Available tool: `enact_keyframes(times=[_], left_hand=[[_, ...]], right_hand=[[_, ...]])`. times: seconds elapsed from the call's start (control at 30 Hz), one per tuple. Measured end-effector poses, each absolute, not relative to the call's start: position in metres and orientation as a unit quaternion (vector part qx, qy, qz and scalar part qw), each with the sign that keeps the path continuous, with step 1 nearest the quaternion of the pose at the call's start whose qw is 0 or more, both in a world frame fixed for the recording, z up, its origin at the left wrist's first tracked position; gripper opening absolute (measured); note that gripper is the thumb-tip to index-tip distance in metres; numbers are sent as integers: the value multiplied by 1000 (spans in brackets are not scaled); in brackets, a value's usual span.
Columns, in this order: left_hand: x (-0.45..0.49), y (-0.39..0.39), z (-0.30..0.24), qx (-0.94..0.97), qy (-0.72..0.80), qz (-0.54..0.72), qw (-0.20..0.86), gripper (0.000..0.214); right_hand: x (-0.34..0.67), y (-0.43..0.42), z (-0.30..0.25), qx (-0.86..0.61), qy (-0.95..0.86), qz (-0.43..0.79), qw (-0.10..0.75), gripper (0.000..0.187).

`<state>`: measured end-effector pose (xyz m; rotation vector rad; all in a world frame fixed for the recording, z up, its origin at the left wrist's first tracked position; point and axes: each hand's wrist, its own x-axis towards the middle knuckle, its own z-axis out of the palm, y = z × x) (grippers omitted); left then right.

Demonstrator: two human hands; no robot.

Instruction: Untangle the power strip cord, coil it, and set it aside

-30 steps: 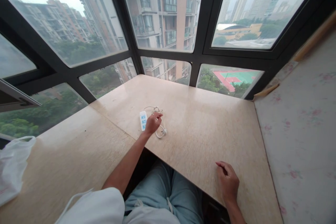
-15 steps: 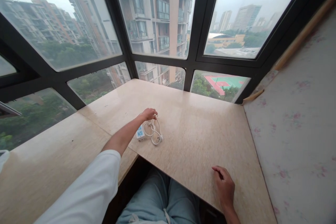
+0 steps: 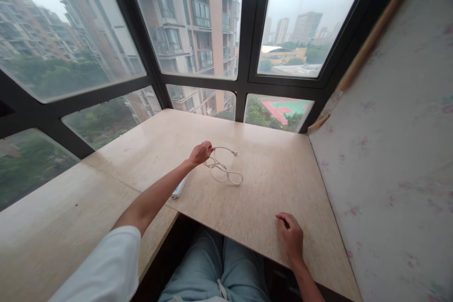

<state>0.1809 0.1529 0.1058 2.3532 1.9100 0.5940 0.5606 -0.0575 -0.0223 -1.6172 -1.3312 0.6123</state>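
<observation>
My left hand (image 3: 201,153) is closed around part of a white power cord (image 3: 222,168), above the middle of the tabletop. Loops of the cord spread to the right of the fingers, and its plug (image 3: 235,154) sticks out at the far right end. A white power strip with blue socket faces (image 3: 180,188) lies on the table, largely hidden behind my left forearm. Near the table's front edge rests my right hand (image 3: 290,236), loosely curled with nothing visible in it, well apart from the cord.
The beige tabletop (image 3: 276,170) runs back to dark-framed windows (image 3: 242,75). A flower-patterned wall (image 3: 385,151) borders it on the right. The table's front edge has an inner corner by my lap, and a second beige surface (image 3: 88,217) extends left.
My left hand has drawn the cord up, and its loops and plug now reach farther right. The power strip has turned and is more covered by the forearm. The view has shifted right.
</observation>
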Motion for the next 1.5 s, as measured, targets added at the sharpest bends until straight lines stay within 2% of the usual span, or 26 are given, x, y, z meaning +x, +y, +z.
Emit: enact_keyframes(times=[0.13,0.33,0.57,0.73,0.97,1.3,1.5], left_hand=[[230,157,105,696,615,355,103,21],[312,145,94,542,541,522,375,35],[372,109,85,367,460,565,578,40],[401,84,70,243,393,550,696,41],[411,65,51,241,363,543,718,42],[404,32,36,367,431,485,666,42],[386,5,23,460,482,434,607,32]], right_hand=[[559,-57,-23,-648,-543,250,472,23],[555,-59,-19,-643,-541,238,487,21],[554,-57,-15,-636,-540,240,496,20],[550,-54,-11,-621,-496,326,512,21],[528,-55,6,-553,-434,442,557,24],[535,-59,40,-523,-428,482,558,22],[559,-50,54,-538,-447,435,568,24]])
